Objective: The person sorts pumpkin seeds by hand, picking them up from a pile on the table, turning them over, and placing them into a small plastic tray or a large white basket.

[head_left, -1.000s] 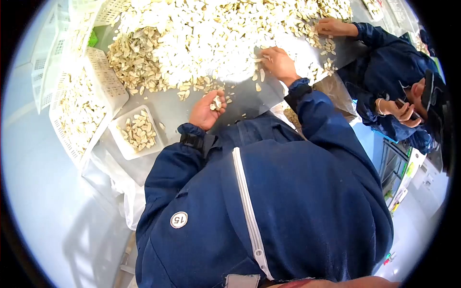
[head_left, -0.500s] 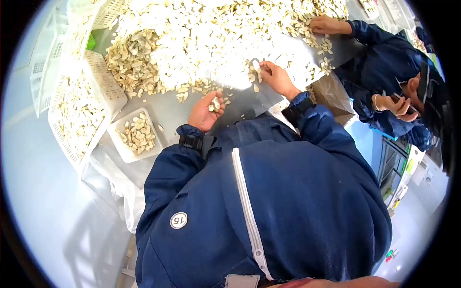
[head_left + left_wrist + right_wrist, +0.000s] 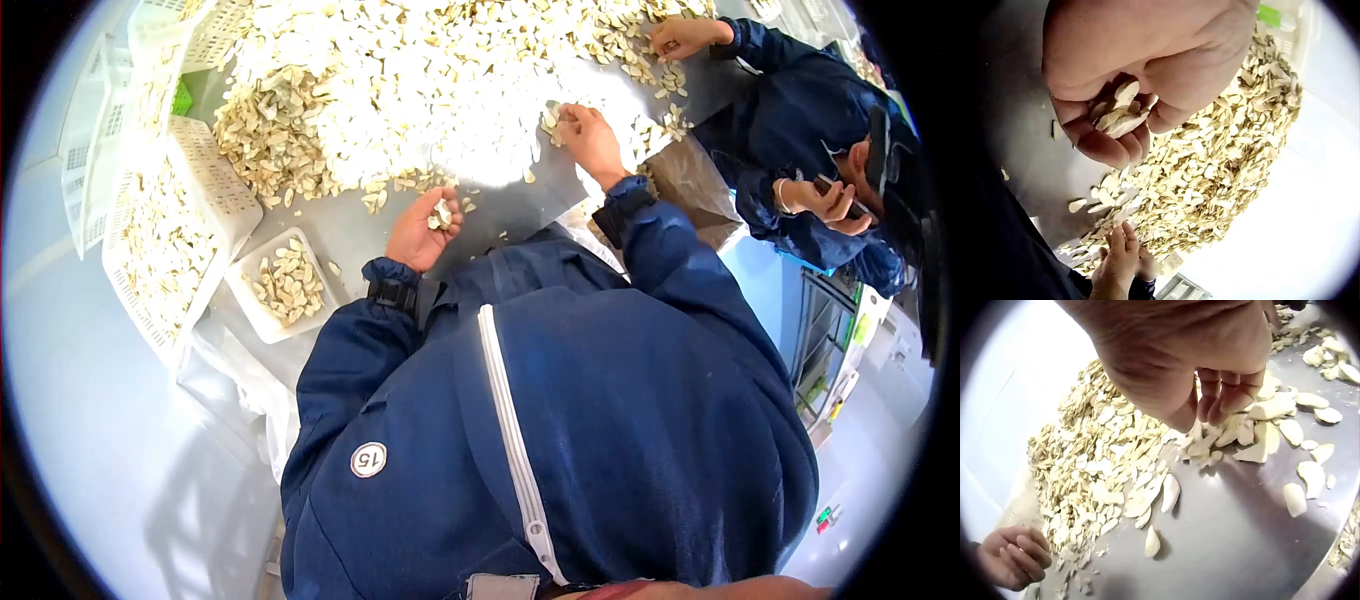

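Head: right hand (image 3: 592, 142) (near slices (image 3: 1265, 435)) has moved outward.

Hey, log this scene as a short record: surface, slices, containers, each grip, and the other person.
Surface: grey table
Slices: pale, heaped across the table
Containers: white box and white basket, both holding slices
Left grip: curled round several slices
Right grip: at the slices' edge; hold unclear
Other person: one hand by the slices

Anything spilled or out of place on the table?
Slightly: one pale slice lies on the grey table just outside the white tray, apart from the slices inside. Some loose slices also lie beside the heap.
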The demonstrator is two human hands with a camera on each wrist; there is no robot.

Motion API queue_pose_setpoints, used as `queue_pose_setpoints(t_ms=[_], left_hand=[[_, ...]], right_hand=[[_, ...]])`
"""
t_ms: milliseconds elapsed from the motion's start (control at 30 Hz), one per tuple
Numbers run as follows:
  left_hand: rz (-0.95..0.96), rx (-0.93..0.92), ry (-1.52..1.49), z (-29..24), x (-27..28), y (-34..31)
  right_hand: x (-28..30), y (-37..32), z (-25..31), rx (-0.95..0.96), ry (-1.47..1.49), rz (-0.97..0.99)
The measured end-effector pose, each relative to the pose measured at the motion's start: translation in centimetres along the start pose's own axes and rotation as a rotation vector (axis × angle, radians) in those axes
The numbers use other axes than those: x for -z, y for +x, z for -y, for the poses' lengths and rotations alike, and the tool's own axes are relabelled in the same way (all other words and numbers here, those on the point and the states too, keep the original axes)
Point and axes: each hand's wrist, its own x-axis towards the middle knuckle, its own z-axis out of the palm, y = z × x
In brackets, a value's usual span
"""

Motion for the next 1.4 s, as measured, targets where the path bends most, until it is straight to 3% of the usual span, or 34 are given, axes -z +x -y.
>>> queue_pose_setpoints(t_ms=[100,200,300,433,533,567,667,800,833,967,1067,1133,1200,1400], left_hand=[[0.016,0.006,0.009,-0.1,-0.2,-0.2],[0.032,0.003,0.011,-0.3,-0.2,-0.3],[0.027,0.004,-0.004,-0.1,0.2,-0.3],[0.046,0.0,-0.006,0.1,0.3,-0.1],[0.004,0.007,-0.017,0.1,-0.2,0.1],[0.002,0.002,-0.014,0.0,-0.3,0.1],[-0.016,0.0,-0.005,0.0,-0.3,-0.1],[-0.017,0.011,0.012,0.0,-0.1,0.0],[-0.009,0.011,0.015,0.1,-0.1,0.0],[0.027,0.011,0.005,0.0,0.2,-0.1],[0.028,0.004,-0.019,0.0,0.5,-0.3],[0.009,0.008,-0.032,0.0,0.7,-0.3],[0.015,0.012,-0.03,0.0,0.7,-0.2],[0.036,0.018,0.003,-0.3,-0.5,-0.2]], right_hand=[[-1.2,1.7,1.4,0.162,-0.25,-0.008],[0.6,1.4,3.2,-0.018,-0.147,0.14],[0.8,0.9,1.7,-0.003,-0.044,0.097],[0.9,-0.7,2.4,-0.174,0.211,0.133],[0.7,-2.1,3.2,-0.015,0.148,0.319],[0.4,-2.4,3.2,0.115,-0.044,0.304],[1.0,-2.9,5.5,0.193,-0.049,0.231],[-1.0,-2.6,6.1,0.551,-0.041,0.304],[-1.0,-2.8,6.4,0.561,-0.114,0.388],[-1.4,-3.0,2.8,0.446,-0.168,0.271],[1.7,-3.2,1.3,0.184,-0.035,0.209],[2.9,-1.9,-0.4,-0.009,-0.042,0.054],[4.1,-0.5,-1.3,-0.07,-0.108,-0.094],[4.1,1.8,-1.0,0.02,-0.401,0.041]])
